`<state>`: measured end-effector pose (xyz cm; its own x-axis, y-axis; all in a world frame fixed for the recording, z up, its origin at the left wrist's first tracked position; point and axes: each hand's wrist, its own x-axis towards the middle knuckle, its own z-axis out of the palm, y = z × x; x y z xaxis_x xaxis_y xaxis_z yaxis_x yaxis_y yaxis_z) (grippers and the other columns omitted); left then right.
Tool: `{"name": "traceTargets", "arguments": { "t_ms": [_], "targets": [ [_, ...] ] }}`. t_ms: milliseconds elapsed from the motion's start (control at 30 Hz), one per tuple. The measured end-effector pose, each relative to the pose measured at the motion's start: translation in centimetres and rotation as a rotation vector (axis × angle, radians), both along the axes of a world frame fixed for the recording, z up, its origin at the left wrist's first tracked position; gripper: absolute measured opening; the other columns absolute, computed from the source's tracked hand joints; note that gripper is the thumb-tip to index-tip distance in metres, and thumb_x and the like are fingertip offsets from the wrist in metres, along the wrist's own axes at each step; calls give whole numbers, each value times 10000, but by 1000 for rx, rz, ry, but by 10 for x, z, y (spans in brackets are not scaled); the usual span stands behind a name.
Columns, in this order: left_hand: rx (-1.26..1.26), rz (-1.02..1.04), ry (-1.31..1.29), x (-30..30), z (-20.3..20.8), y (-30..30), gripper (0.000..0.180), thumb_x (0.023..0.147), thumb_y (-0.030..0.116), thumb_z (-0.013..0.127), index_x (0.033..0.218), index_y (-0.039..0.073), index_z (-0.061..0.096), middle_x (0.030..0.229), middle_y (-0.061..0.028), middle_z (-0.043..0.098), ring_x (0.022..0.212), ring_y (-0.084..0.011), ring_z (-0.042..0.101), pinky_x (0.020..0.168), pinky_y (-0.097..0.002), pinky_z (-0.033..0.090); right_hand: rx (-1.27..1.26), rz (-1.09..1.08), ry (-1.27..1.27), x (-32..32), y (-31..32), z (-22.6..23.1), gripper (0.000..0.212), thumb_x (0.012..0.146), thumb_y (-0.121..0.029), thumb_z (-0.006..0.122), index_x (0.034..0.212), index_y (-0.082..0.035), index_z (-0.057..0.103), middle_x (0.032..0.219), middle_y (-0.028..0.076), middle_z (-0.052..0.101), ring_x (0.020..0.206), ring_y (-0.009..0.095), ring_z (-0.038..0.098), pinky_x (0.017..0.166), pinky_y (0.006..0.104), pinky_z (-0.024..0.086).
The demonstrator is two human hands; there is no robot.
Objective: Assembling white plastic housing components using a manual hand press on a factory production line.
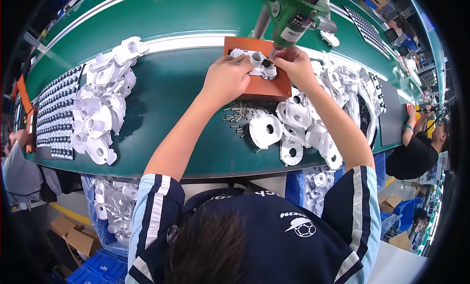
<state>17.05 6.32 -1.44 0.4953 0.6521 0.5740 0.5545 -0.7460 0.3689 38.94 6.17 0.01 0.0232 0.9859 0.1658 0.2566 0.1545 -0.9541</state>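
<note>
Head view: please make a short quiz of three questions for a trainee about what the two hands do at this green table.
1. True or false: the left hand presses on the white plastic part that lies on the orange block.
2. Which is nearest to the right hand? A) the tip of the green hanging screwdriver B) the tray of small black parts C) the blue crate under the table
3. Fill in: the loose screws lie on the green table just in front of the orange ____.

Key: 1 true; 2 A; 3 block.
</note>
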Motion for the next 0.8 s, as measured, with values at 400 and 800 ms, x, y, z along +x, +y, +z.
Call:
{"name": "traceTargets", "arguments": {
  "t_ms": [400,800],
  "targets": [
    [5,-12,-39,-2,-2,1,231,727,69,530,924,107,643,1072,-82,647,903,-316,611,775,-403,506,-5,-69,-284,-13,-8,7,200,746,-147,653,832,32,625,791,80,636,676,121,574,653,251,463],
    [-7,-14,-31,0,1,-2,231,721,65,541,928,89,642,1045,-69,648,879,-314,609,780,-399,500,365,197,-907,-1,-36,23,417,757,-103,613,1172,-87,586,1200,137,521,1192,318,401,979,399,351]
  ]
}}
